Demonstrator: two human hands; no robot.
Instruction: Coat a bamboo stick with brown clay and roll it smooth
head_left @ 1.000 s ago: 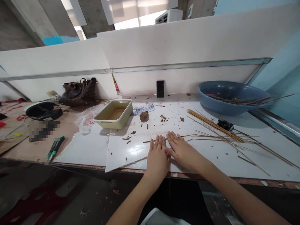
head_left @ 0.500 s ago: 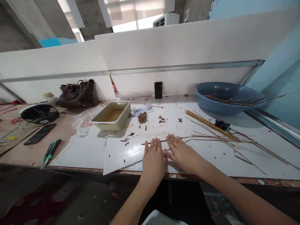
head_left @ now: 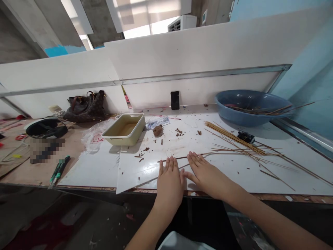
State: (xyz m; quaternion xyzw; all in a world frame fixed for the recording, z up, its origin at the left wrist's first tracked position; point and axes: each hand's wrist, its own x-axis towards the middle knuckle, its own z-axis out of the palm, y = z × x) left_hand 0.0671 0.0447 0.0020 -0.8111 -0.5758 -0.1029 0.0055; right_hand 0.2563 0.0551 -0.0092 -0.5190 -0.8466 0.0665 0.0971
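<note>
A thin stick with a dark brown coating (head_left: 182, 157) lies crosswise on the white board (head_left: 140, 173). My left hand (head_left: 169, 182) is flat, palm down, its fingertips over the stick's left part. Beside it my right hand (head_left: 205, 173) also lies flat, fingers stretched out over the stick farther right. The two thumbs come close together. Beyond the hands sits a lump of brown paste (head_left: 157, 131), with small brown crumbs (head_left: 179, 131) around it. What lies under the palms is hidden.
To the right are a bundle of thin sticks (head_left: 229, 136), a small black object (head_left: 246, 136) and a blue basin (head_left: 249, 118) holding sticks. A cream tub (head_left: 125, 139), plastic bag (head_left: 91, 137), green-black cutters (head_left: 59, 172) and handbag (head_left: 84, 109) stand left. A phone (head_left: 175, 100) leans against the partition.
Both hands have slid slightly toward me, still flat, and the gap between their fingers is a little wider. The view has shifted slightly.
</note>
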